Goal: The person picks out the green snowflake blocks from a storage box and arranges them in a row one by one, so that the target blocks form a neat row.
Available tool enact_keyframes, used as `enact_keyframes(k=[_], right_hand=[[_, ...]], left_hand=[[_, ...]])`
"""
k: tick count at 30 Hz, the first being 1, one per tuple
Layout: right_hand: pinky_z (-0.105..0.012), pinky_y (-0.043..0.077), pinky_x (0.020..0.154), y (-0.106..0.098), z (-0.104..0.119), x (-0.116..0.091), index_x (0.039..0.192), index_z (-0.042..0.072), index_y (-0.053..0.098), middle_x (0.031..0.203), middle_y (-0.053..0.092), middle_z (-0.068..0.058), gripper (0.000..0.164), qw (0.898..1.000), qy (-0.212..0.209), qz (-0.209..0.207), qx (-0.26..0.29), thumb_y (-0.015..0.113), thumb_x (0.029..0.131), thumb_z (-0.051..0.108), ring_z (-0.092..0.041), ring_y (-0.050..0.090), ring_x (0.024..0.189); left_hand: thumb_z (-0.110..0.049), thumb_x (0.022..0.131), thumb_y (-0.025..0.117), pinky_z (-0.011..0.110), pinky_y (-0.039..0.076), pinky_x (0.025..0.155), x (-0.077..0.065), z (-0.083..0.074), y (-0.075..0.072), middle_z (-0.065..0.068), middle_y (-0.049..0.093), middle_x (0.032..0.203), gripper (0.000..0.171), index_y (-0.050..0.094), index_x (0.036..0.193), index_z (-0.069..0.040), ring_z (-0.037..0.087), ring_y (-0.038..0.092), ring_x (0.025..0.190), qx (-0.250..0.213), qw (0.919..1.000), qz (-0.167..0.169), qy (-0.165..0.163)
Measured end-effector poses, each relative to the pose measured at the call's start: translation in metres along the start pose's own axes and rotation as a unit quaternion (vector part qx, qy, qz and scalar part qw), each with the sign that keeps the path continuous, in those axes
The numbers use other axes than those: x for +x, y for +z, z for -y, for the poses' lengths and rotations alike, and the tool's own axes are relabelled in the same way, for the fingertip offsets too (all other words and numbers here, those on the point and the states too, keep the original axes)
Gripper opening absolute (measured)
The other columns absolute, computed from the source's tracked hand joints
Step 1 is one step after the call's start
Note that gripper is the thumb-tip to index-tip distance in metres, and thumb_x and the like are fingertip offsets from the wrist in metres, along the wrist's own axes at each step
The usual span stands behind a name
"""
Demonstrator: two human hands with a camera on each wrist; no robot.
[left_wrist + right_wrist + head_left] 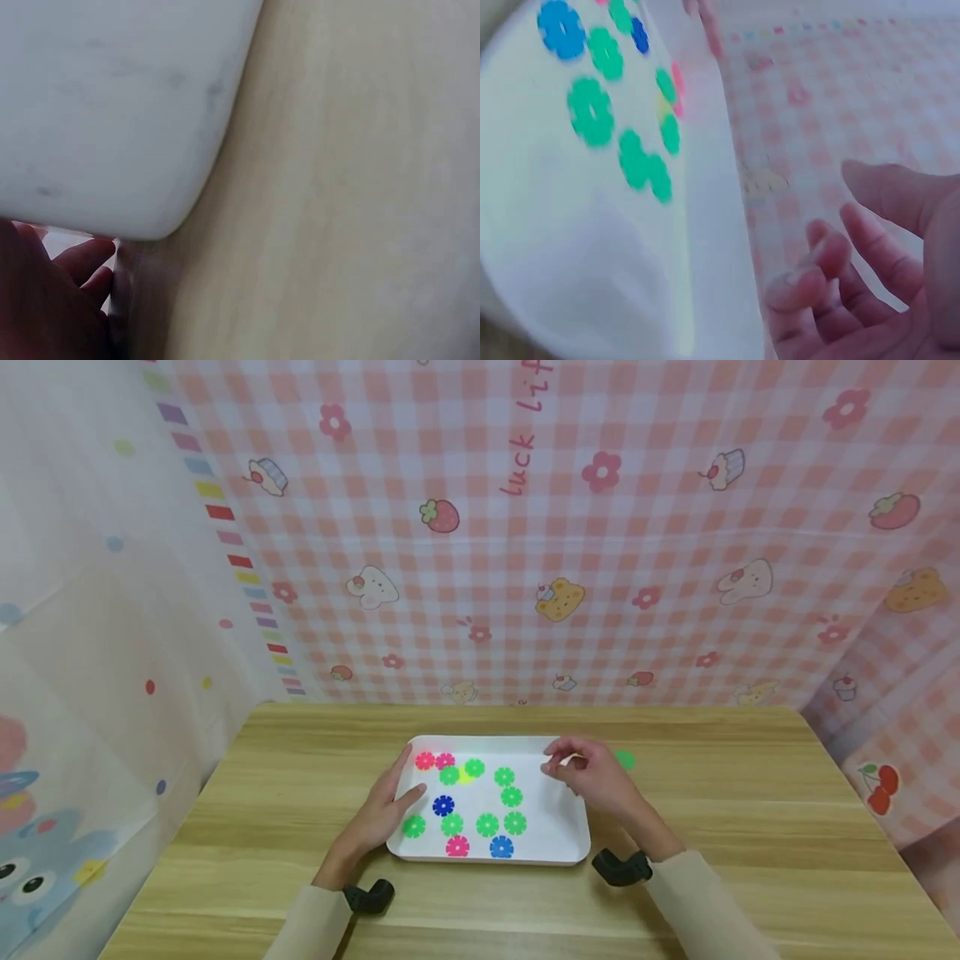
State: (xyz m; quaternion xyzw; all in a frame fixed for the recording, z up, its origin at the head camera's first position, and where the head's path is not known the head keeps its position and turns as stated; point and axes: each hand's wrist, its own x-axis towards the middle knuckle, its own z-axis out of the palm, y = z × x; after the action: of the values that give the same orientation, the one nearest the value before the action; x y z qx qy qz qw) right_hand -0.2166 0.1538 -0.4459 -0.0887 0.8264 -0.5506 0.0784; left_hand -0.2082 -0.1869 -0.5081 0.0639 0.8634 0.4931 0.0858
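Note:
A white tray point(555, 852) on the table holds several notched plastic snowflake discs. Most are green, such as one green disc point(487, 825); there are also pink discs point(457, 847), a dark blue disc point(443, 806), a lighter blue disc point(502, 847) and a partly covered yellow disc point(466, 775). My left hand point(380, 814) grips the tray's left side, thumb over the rim and fingers along the outer wall. Over the tray's back right corner is my right hand point(596, 777), fingers loosely bent. In the right wrist view its thumb and fingers point(799, 289) stand apart with nothing between them.
A green disc point(625, 760) lies on the wooden table point(720, 793), just beyond the right hand. Behind the table's back edge hangs a pink checked cloth point(487, 568). A pale patterned cloth point(112, 610) hangs at the left. Dark wrist devices point(621, 867) sit at both cuffs.

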Motion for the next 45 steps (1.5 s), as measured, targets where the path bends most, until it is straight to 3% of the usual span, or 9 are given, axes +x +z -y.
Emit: enact_keyframes(k=[8,12,19,30,45], right_hand=[[-0.021,0.046,0.054,0.033,-0.005,-0.001,0.106,-0.002,0.065,0.089,0.062,-0.007,0.019,0.994,-0.028,0.102,-0.02,0.07,0.09,0.007,-0.016,0.052,0.067],[-0.02,0.046,0.059,0.043,-0.01,-0.001,0.101,0.0,0.066,0.084,0.06,-0.004,0.016,0.99,-0.023,0.128,-0.05,0.073,0.087,0.005,-0.015,0.052,0.071],[-0.024,0.041,0.065,0.052,-0.015,-0.001,0.096,0.005,0.067,0.076,0.057,-0.001,0.02,0.987,-0.01,0.13,-0.098,0.079,0.081,0.006,-0.015,0.051,0.072],[-0.023,0.037,0.063,0.055,-0.017,-0.004,0.094,0.011,0.068,0.077,0.053,0.001,0.019,0.985,0.017,0.125,-0.115,0.08,0.08,0.006,-0.014,0.047,0.071],[-0.023,0.037,0.064,0.057,-0.016,-0.006,0.092,0.01,0.068,0.078,0.052,-0.001,0.019,0.985,0.011,0.121,-0.124,0.08,0.079,0.002,-0.015,0.047,0.073]], left_hand=[[-0.029,0.105,0.045,0.062,0.0,0.12,-0.001,0.0,0.0,0.013,0.005,0.167,0.069,0.006,0.161,-0.022,0.037,0.0,0.152,0.004,1.0,0.004,0.001],[-0.029,0.105,0.046,0.061,0.0,0.12,-0.001,0.001,0.0,0.013,0.005,0.167,0.069,0.005,0.161,-0.022,0.037,0.001,0.152,0.007,1.0,0.004,0.001],[-0.029,0.105,0.047,0.062,0.002,0.12,0.001,0.003,0.001,0.013,0.006,0.167,0.07,0.005,0.161,-0.023,0.038,0.002,0.152,0.013,0.9999,0.002,0.0],[-0.029,0.104,0.048,0.06,0.003,0.121,0.0,0.002,0.0,0.009,0.007,0.167,0.071,0.005,0.161,-0.026,0.034,0.003,0.153,0.006,1.0,0.003,-0.003],[-0.029,0.105,0.047,0.062,0.002,0.12,0.0,0.002,0.001,0.012,0.006,0.167,0.071,0.005,0.161,-0.023,0.037,0.002,0.152,0.009,1.0,-0.003,0.002]])
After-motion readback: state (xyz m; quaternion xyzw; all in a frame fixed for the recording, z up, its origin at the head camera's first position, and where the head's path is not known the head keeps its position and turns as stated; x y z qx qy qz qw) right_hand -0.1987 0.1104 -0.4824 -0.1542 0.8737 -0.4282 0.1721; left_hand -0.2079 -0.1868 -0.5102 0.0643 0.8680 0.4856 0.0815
